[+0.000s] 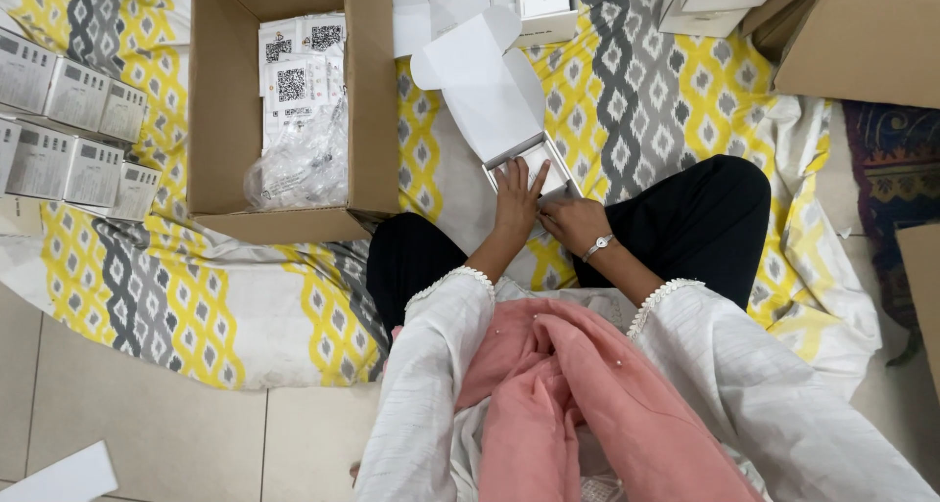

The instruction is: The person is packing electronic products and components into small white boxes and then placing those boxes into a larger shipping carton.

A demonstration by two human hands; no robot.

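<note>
A small white carton (490, 91) lies open in front of my crossed legs, its lid flaps raised away from me. My left hand (516, 196) presses flat into the open mouth of the carton, fingers spread over a white insert. My right hand (573, 220), with a watch on its wrist, rests at the carton's near right corner with fingers curled against it. Whether the right hand grips the carton or only touches it is not clear.
A brown cardboard box (227, 100) at the left holds white slips with square codes and clear plastic bags. Rows of small white boxes (73, 130) lie at far left. More white cartons (720, 2) and a brown box (862, 42) stand at upper right on the yellow-grey patterned cloth (636, 91).
</note>
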